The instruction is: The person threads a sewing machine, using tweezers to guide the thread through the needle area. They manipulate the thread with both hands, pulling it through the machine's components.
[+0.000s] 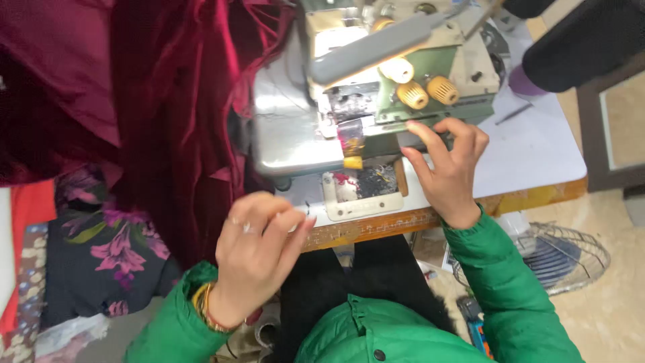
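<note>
I look down at an overlock sewing machine (pixel 376 74) with yellow tension knobs, standing on a white table (pixel 537 148). My right hand (pixel 447 168) rests on the machine's front, fingers touching its green cover below the knobs. My left hand (pixel 259 252), with a ring and a bangle at the wrist, hovers near the table's front edge, fingertips pinched together; whether it holds anything such as a thread is too fine to tell. Dark red velvet fabric (pixel 161 101) hangs in folds to the left of the machine. Both sleeves are green.
A floral dark cloth (pixel 101 255) and other fabrics lie at the lower left. A wire fan guard (pixel 564 259) sits on the floor at the right. A dark-framed piece of furniture (pixel 605 121) stands at the far right. Lint sits in the machine's tray (pixel 363 185).
</note>
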